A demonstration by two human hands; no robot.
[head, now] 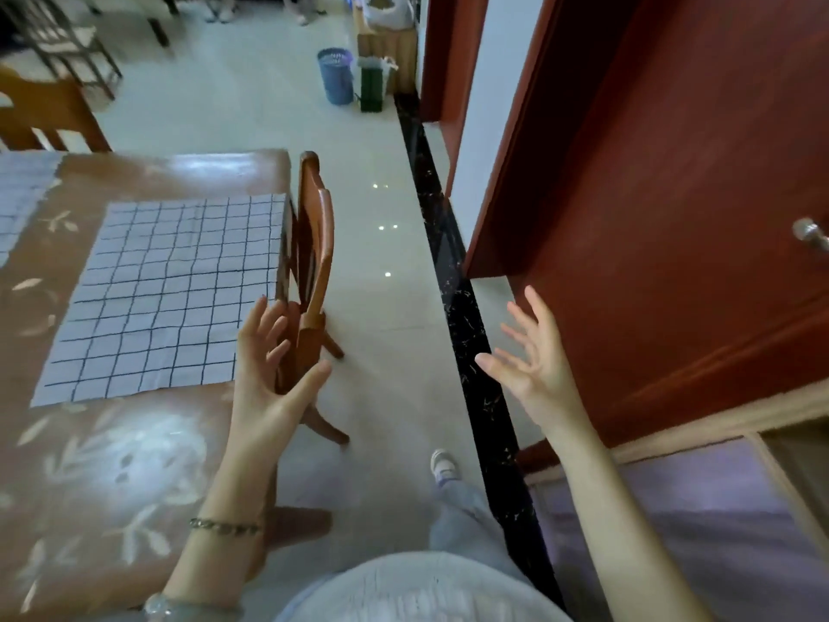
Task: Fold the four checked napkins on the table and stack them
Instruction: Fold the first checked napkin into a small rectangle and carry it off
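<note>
On the brown leaf-patterned table [134, 464], a checked napkin [166, 294] is lying spread flat near the right edge, and a second checked napkin [22, 195] is showing partly at the far left. Both hands are hovering with fingers spread wide, gripping nothing: the left hand [269, 379] beside a wooden chair [316, 226], the right hand [534, 356] before a red door [673, 217]. Across the floor a blue wastebasket [335, 76] is standing, its contents too blurred to tell.

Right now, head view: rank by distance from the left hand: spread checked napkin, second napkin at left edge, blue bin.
From the left hand:
1. spread checked napkin, lying flat just left of it.
2. second napkin, cut off at the view's left edge.
3. blue bin, far ahead, top of view.
</note>
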